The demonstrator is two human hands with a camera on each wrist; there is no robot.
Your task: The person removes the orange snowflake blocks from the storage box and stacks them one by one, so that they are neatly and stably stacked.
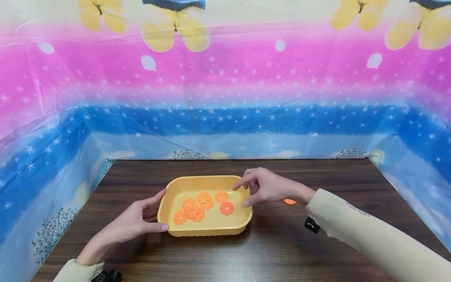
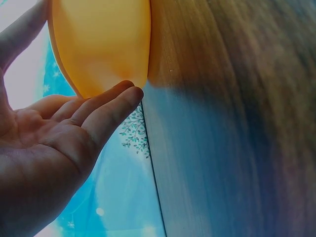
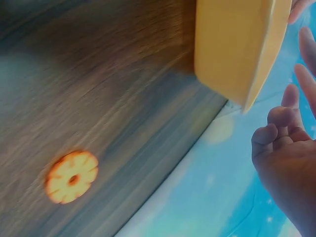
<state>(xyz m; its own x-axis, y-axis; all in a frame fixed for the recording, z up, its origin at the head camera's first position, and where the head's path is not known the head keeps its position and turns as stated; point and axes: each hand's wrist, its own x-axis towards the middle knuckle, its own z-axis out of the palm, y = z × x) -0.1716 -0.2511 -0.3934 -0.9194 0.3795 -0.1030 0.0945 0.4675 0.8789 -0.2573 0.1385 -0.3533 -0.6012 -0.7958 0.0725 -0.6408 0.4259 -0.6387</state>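
Note:
A yellow plastic basin point(image 1: 204, 231) stands on the table with several orange notched, flower-like plastic discs point(image 1: 180, 217) lying flat inside, some overlapping. At its left end is my left hand point(image 1: 132, 221), thumb by the front corner and the other fingers along the outer side. In the left wrist view, those fingers reach out fairly straight against the basin wall. Over the right end hovers my right hand point(image 1: 269, 186), index finger and thumb spread apart with nothing between them, the other fingers bent. One more orange disc point(image 3: 72, 177) lies on the table beyond the right wrist.
The dark wood-grain table point(image 1: 225, 258) ends at a printed cloth point(image 1: 225, 121) that rises at the back and both sides. Dark wrist devices show under both cuffs, one at the right wrist point(image 1: 312, 225).

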